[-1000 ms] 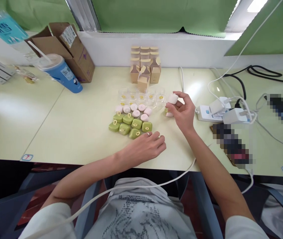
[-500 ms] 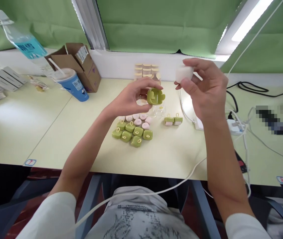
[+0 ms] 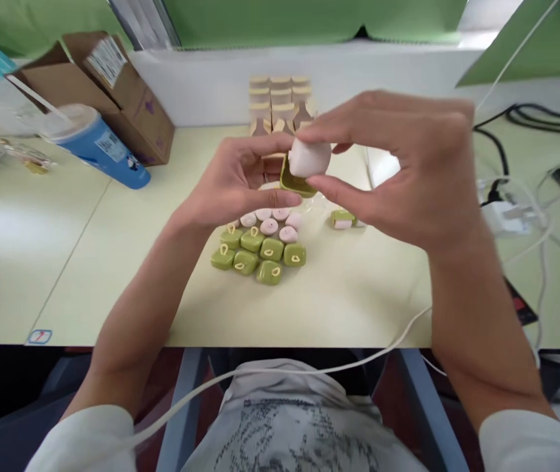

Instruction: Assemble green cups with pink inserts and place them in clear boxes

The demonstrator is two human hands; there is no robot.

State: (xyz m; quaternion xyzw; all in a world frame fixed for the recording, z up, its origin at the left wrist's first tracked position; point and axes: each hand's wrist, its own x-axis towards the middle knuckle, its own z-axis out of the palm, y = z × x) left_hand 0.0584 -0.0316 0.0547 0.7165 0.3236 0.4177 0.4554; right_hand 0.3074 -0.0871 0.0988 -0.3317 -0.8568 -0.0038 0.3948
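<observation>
Between thumb and fingers, my left hand (image 3: 245, 180) grips a green cap (image 3: 294, 186), its hollow side turned toward my right hand. My right hand (image 3: 388, 157) pinches a pale pink rounded piece (image 3: 311, 157) at the mouth of the cap; how far it sits inside is partly hidden. Below the hands on the table lie several green caps with yellow loops (image 3: 272, 249) in rows. Several small pale pink pieces (image 3: 269, 227) lie behind them. A green-and-pink assembled piece (image 3: 343, 219) stands to the right, its neighbour partly covered by my right hand.
Stacked cream and brown pieces (image 3: 280, 98) stand against the wall. At left are a blue cup with a straw (image 3: 107, 147) and an open cardboard box (image 3: 137, 108). A white cable (image 3: 309, 372) crosses my lap; a power strip (image 3: 506, 216) and cables lie at right.
My right hand has moved left, bringing the pink piece from apart to the green cap's opening. My left hand still holds the cap. The camera view has tilted down and shifted.
</observation>
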